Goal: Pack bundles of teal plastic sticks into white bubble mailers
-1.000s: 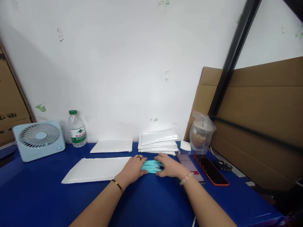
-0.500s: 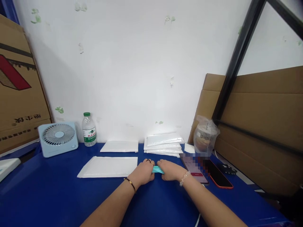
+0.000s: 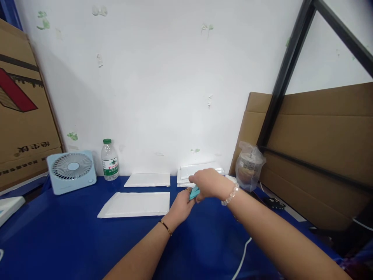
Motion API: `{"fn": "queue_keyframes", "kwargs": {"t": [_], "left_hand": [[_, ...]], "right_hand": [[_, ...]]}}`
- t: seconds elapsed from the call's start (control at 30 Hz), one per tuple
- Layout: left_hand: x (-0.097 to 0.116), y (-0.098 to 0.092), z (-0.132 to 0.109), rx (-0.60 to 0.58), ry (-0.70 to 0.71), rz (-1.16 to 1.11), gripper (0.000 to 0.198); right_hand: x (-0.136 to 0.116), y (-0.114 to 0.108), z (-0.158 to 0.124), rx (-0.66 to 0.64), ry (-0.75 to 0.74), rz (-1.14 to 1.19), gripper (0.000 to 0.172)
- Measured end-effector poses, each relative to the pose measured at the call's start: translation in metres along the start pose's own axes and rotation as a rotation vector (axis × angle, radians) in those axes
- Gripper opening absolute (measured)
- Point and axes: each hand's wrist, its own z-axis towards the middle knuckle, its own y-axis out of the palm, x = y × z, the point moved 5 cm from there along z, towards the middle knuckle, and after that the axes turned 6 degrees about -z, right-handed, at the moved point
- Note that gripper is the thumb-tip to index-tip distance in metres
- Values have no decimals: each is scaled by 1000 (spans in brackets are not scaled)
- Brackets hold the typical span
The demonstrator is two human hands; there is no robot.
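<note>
Just below and right of the frame's centre, my left hand point(image 3: 181, 206) pinches the turquoise bundle point(image 3: 194, 193). My right hand point(image 3: 210, 183) arches over its upper end; whether those fingers are pinching too, I cannot tell. Left of them, a white padded envelope point(image 3: 135, 204) lies on the blue worktop point(image 3: 72, 237).

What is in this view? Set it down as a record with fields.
Left hand: gripping a turquoise bundle
Right hand: touching the bundle, grip partly hidden
Left side: front white mailer, rear white mailer
Behind right hand: stack of white mailers
Back left: light-blue fan, green-capped water bottle
Back right: plastic-bagged drink cup
Surface: blue tabletop
</note>
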Motion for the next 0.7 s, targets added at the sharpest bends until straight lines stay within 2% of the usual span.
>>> {"fn": "queue_keyframes", "kwargs": {"t": [0.1, 0.17, 0.3, 0.37, 0.47, 0.5, 0.57, 0.6, 0.63, 0.7], "left_hand": [[0, 1, 0, 39, -63, -140, 36], [-4, 5, -1, 29, -102, -215, 38], [-14, 14, -4, -5, -123, -312, 37], [-19, 17, -6, -50, -162, -341, 37], [-19, 16, -9, -111, -232, -474, 39], [-17, 15, -10, -142, -252, -573, 39], [-9, 15, -14, -268, -293, -836, 37], [-3, 16, -17, -377, -321, -973, 36], [2, 19, -21, -511, -354, -1091, 36], [11, 26, -33, -785, -421, -1244, 37]], "right_hand": [[6, -25, 0, 147, -11, 138, 43], [4, -26, 5, 190, -31, 207, 41], [-13, 0, 15, 102, -49, 240, 46], [-15, 11, 13, 100, -36, 332, 44], [-3, 21, 4, 178, -53, 727, 39], [3, 24, 0, 209, -69, 910, 43], [10, 35, -6, 223, -143, 1293, 64], [8, 42, -8, 181, -203, 1464, 74], [2, 49, -9, 104, -272, 1591, 82], [-18, 62, -10, -53, -389, 1738, 86]]}}
